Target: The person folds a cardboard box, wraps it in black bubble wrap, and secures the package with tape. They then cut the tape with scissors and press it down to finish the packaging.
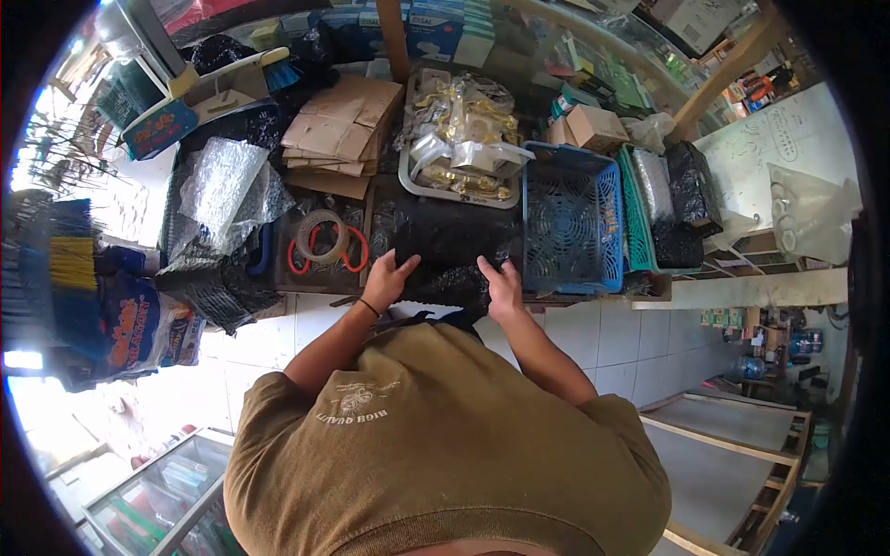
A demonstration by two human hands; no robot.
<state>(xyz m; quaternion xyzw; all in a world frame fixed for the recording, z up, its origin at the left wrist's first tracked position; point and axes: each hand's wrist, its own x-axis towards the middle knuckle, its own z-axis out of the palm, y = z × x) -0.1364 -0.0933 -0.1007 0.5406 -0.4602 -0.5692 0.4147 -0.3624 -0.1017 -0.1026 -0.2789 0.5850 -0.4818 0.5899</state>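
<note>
Black bubble wrap [450, 278] lies in front of me at the table's near edge, over a dark, flat stretch of black material. My left hand [387, 283] grips its left side, thumb on top and the other fingers partly hidden. At the right side my right hand [502, 285] holds it the same way, close to a blue plastic basket [612, 222]. Beyond the wrap stands a white tray [454, 196] of gold and clear plastic-wrapped pieces. Left of my left hand are a roll of tape [320, 236] and red-handled scissors [357, 255].
Folded cardboard [343, 125] is stacked behind the tape. Clear bubble wrap [222, 185] hangs over the table's left part. A green basket [635, 218] with wrapped parcels stands at the right. Brushes [69, 264] crowd the far left, and a glass case [167, 491] stands behind me.
</note>
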